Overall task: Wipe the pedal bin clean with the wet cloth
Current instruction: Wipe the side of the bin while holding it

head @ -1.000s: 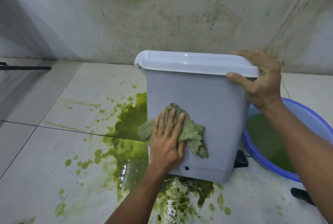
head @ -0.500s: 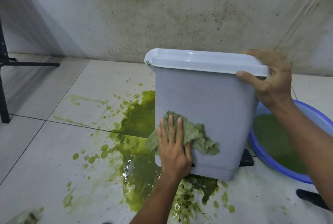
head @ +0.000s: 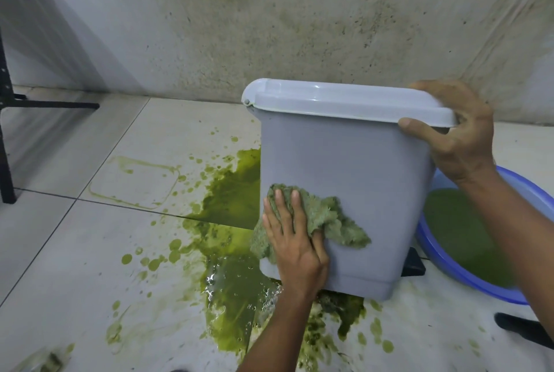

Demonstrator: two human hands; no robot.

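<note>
Grey pedal bin (head: 359,168), lid rim clamped in right hand (head: 458,138) fingers. Wet cloth (head: 332,222) pressed on bin side, left hand (head: 295,245) fingers straight.

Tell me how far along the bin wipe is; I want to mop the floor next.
Done: the pedal bin looks free of green on its near wall above the cloth. In hand: the left hand presses the cloth flat on the lower wall while the right hand grips the lid. Left: the bottom edge, by the green puddle; other sides are hidden.
</note>
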